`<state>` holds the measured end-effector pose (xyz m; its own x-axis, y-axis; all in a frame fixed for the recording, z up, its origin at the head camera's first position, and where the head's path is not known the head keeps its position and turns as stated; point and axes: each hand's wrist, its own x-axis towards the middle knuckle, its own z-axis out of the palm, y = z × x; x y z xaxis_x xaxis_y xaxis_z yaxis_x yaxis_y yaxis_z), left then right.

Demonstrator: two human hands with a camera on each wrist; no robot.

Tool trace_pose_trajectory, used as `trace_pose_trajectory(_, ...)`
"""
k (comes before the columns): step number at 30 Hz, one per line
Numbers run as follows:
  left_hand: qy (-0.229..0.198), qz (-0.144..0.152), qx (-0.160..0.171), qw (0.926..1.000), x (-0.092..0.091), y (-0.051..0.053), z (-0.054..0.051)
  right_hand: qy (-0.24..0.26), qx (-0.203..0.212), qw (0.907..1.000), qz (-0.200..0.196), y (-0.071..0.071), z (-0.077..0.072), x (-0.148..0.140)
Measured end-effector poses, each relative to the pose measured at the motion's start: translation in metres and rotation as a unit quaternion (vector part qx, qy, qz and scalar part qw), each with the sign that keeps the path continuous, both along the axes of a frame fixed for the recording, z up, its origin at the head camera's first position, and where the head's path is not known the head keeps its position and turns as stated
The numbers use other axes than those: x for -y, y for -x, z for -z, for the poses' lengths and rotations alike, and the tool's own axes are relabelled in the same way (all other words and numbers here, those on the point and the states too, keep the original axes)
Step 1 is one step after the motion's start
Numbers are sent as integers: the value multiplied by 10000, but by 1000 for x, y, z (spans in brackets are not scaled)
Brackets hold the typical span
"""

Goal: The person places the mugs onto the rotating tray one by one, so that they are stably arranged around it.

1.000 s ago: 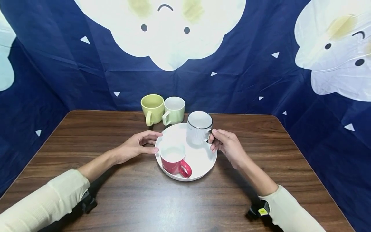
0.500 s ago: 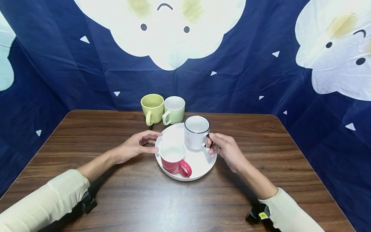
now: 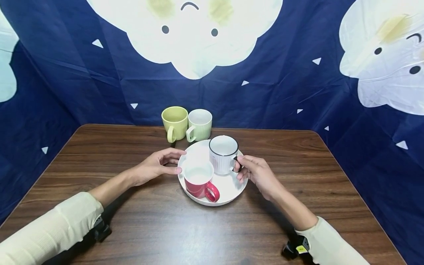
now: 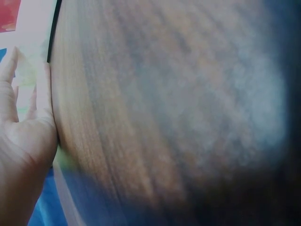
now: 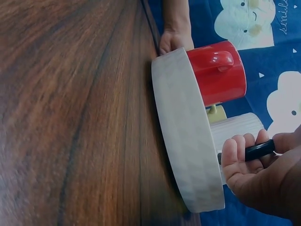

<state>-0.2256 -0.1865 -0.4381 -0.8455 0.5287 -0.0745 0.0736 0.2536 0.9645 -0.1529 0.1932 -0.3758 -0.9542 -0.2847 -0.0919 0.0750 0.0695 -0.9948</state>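
In the head view, a wooden counter (image 3: 149, 228) is stretching back to a navy cloth (image 3: 99, 77) printed with white clouds, and a round white dish (image 3: 230, 189) is sitting midway between the counter's left and right edges, nearer the far edge. A red mug (image 3: 196, 187) is standing inside the dish on the side toward the counter's near edge, its handle pointing toward the near right corner. The left hand (image 3: 150, 169) is spreading its thumb and fingers against the dish's left rim. The right hand (image 3: 260, 175) is pinching the black handle of a black-rimmed white mug (image 3: 220, 162), which is standing upright over the dish's far half; whether its base is touching cannot be told. Near the counter's far edge, a yellow-green mug (image 3: 177, 127) and a pale green mug (image 3: 203, 131) are standing side by side. In the left wrist view, mostly blurred counter is showing, with the left hand reaching up the left side, fingers extending. In the right wrist view, thumb and fingers are gripping the black handle beside the dish's wall, the red mug rising above its rim.
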Motion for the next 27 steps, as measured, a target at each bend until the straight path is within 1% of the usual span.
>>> trace_pose_trajectory(10, -98, -18, -25, 9999, -1, 0, 0, -55, 89, 9998, -178, -6, -1, 1)
trace_pose_trajectory(14, -123, -11, -12, 9999, -1, -1, -1, -152, 98, 9993, -314, -10, 1, 1)
trace_pose_trajectory(19, -121, -42, 15, 9999, 0, -1, -2, -122, 89, 9987, -477, -17, 1, 1)
trace_pose_trajectory(27, -62, -105, 72, 9999, -1, -1, -1, -229, 76, 9971, -723, -25, 0, -2)
